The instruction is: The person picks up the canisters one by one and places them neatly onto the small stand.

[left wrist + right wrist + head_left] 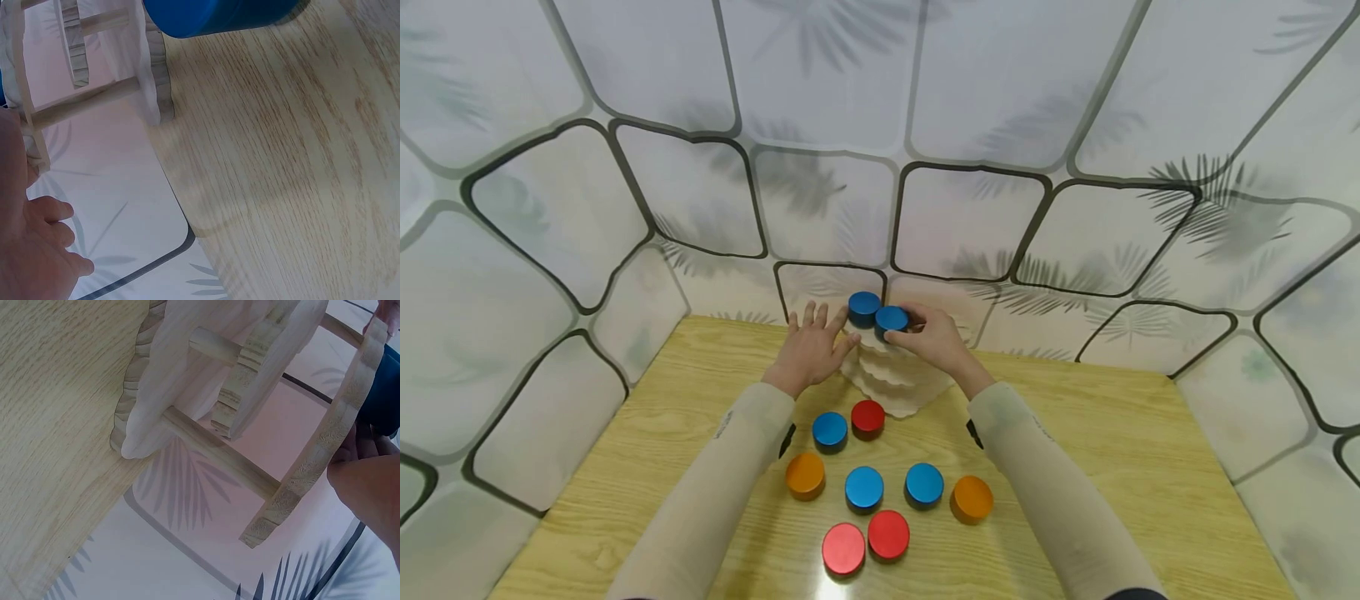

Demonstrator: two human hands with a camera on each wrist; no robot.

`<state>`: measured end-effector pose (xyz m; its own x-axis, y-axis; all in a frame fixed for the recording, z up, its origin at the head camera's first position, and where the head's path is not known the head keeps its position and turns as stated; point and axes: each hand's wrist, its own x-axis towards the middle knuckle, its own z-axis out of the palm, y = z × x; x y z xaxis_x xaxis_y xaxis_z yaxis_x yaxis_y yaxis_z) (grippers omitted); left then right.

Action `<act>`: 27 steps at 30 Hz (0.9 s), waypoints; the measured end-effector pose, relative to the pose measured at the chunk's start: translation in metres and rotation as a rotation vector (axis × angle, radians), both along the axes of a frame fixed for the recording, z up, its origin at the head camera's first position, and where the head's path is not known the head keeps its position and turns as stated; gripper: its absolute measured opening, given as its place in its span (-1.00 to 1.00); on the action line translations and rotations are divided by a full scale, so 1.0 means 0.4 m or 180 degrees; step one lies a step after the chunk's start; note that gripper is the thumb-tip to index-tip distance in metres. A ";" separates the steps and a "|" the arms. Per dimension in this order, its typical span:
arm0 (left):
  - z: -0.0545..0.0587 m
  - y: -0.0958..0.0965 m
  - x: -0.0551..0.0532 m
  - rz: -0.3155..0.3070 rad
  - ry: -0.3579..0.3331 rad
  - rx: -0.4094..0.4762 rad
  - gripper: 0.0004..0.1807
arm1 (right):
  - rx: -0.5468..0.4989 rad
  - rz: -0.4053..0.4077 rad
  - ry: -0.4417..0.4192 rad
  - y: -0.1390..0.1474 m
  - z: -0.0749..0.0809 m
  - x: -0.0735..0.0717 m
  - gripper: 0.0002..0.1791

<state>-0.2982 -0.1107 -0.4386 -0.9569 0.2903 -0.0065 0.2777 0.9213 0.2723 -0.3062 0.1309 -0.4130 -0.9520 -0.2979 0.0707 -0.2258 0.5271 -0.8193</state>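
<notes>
held blue puck (891, 321): sitting at the top shelf of the wooden stand (891, 387); whether its base is fully resting there is hard to tell. the right hand (934, 335) is pinching it, thumb on the near side, fingers clamping from the right and partly hiding behind it. in the right wrist view the frame edge is cutting off both puck and hand.

second blue puck (864, 308): standing on the same shelf, just beside the held one, to its left and slightly farther back.

left hand (811, 348): lying at the stand's left side, fingers straight and spreading apart, gripping nothing; cannot tell whether the thumb or index finger is touching shelf or puck. the left wrist view is showing only part of it.

stand: rising in wavy-edged tiers on round posts, its back hiding in the head view.

on the table (1112, 442), nearer the person: three blue pucks (864, 488), three red pucks (888, 535) and two orange pucks (972, 499) are lying loosely spread. one blue puck is running out of the left wrist view's top edge.

sleeves (1060, 483) are covering most of the dark wristbands (787, 439). a leaf-patterned wall (970, 221) is standing behind.
</notes>
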 end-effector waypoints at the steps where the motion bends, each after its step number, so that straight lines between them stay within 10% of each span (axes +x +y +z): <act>1: 0.000 0.000 0.000 -0.0002 0.0002 0.0002 -0.20 | 0.0003 0.0004 0.0006 0.001 0.000 0.000 -0.39; 27: 0.001 0.000 0.002 0.0008 0.0006 -0.0039 -0.19 | -0.0047 0.0057 -0.0028 0.017 -0.003 0.007 -0.25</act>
